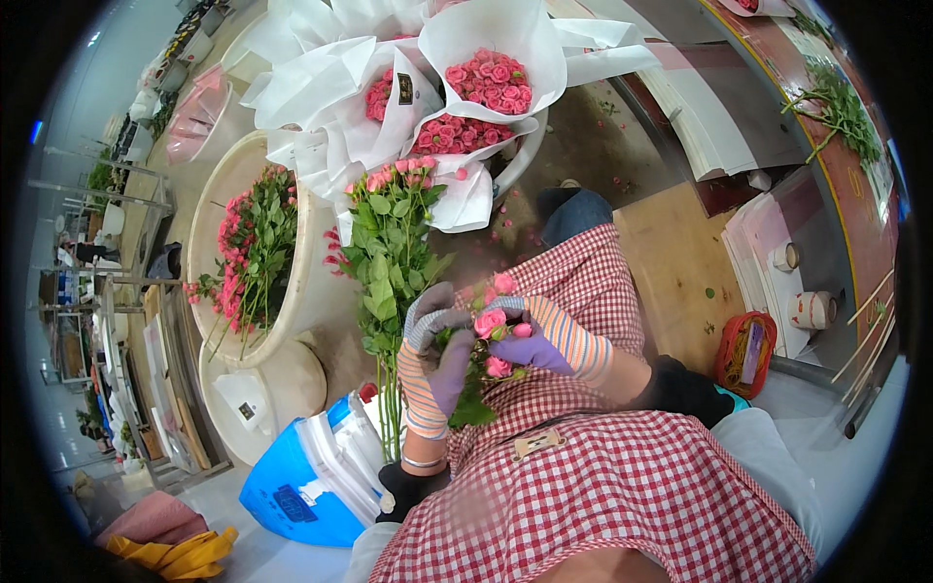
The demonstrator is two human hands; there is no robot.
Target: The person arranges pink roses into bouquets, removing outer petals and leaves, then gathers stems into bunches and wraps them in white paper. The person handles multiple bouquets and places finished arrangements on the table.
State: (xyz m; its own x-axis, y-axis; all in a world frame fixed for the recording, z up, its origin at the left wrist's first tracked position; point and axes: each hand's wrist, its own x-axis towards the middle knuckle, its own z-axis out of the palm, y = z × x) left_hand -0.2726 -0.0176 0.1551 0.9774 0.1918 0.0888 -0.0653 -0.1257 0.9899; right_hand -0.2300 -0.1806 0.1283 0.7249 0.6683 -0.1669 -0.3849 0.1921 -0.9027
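Observation:
In front of my checked apron, both gloved hands meet at a small spray of pink roses [493, 324]. My left hand [434, 355], in a striped grey and purple glove, has its fingers curled around the spray's leafy part. My right hand [544, 338], in a matching glove, is closed at the blooms, its fingertips among them. Green leaves [472, 406] hang below the hands. Just left of my left hand stands a bunch of long-stemmed pink roses [385, 248], heads up, its bare stems running down beside my wrist; what supports it is hidden.
A large cream tub [316, 257] at the left holds more roses. White-wrapped rose bouquets [486, 87] stand at the far side. A blue and white bag [311, 486] lies near my left arm. At the right are a red basket [746, 355], tape rolls [812, 310] and a red-topped table [836, 160].

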